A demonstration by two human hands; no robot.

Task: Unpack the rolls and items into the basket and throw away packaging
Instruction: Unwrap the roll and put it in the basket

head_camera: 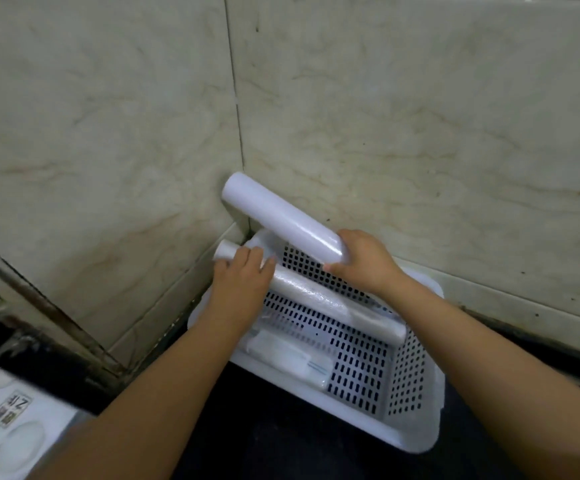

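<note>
Printed box (14, 424) seen at black counter's (264, 445) left edge | left hand (240, 285) laid, fingers together, on wrapped roll (323, 303) in white basket (416, 393) at tiled back corner | right hand (364, 261) closed around raised roll (281, 218) against marble wall (420, 116)

We've got a white perforated plastic basket (416, 368), pretty matt, sitting on a dark counter (264, 427). The white roll (281, 220) at center looks smooth with glossy film. Wall tiles (420, 116) across the top are veined, semi-gloss stone-look.
</note>
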